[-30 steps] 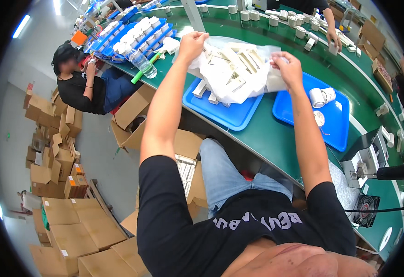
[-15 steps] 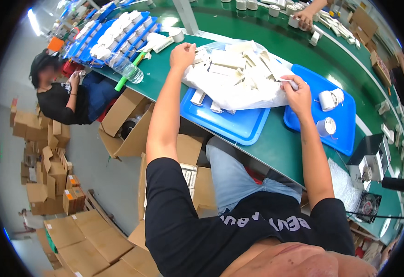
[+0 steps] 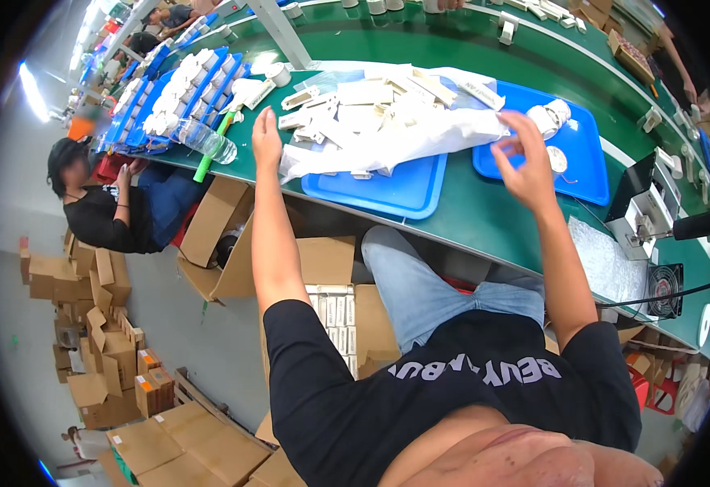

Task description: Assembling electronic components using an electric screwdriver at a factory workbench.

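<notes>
A white plastic bag (image 3: 404, 136) lies spread over a blue tray (image 3: 408, 192), with a heap of white plastic parts (image 3: 365, 92) on and in it. At the bag's left end my left hand (image 3: 266, 141) is raised, empty, its fingers stretched upward. My right hand (image 3: 527, 165) hovers by the bag's right end, fingers apart and curved, with nothing visible in it. Beyond that hand, a second blue tray (image 3: 592, 154) bears white round parts (image 3: 546, 118), partly hidden by my fingers.
Stacked blue trays of white round parts (image 3: 183, 91) stand at the left, beside a clear bottle (image 3: 207, 141). A black-and-white machine (image 3: 645, 213) and bubble wrap (image 3: 606, 258) are at the right. A seated person (image 3: 99, 199) works at the left. Open cartons (image 3: 219, 219) stand below the table.
Both hands have let go of the bag and opened. The heap is spread further left, and the bag's near edge lies flatter. The whole view has shifted a little.
</notes>
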Action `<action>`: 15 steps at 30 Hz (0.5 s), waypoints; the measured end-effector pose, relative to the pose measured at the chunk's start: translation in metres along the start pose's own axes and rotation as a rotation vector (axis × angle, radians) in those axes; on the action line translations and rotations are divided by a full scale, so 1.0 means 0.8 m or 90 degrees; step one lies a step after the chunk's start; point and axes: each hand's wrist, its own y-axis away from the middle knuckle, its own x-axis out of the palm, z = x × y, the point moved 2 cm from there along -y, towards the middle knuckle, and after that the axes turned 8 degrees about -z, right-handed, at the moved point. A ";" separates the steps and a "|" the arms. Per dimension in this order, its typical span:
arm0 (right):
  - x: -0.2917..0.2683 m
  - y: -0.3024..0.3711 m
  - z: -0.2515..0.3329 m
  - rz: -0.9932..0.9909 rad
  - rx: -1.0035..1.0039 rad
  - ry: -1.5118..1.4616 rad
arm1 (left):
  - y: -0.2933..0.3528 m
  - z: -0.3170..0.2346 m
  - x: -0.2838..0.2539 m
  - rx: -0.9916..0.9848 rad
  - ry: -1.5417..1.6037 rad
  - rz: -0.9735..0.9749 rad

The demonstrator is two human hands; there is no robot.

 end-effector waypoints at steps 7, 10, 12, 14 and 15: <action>-0.095 0.178 0.012 0.222 0.100 -0.066 | 0.113 -0.049 -0.087 0.123 -0.142 -0.414; -0.124 0.209 0.010 0.219 -0.035 -0.068 | 0.195 -0.164 -0.004 0.191 -0.115 -0.277; -0.130 0.208 0.006 0.205 -0.024 -0.121 | 0.248 -0.258 0.063 0.375 -0.141 -0.160; -0.129 0.196 0.003 0.203 -0.019 -0.153 | 0.286 -0.311 0.127 0.497 -0.166 -0.001; -0.129 0.191 0.000 0.252 0.069 -0.228 | 0.299 -0.321 0.154 0.520 -0.186 0.128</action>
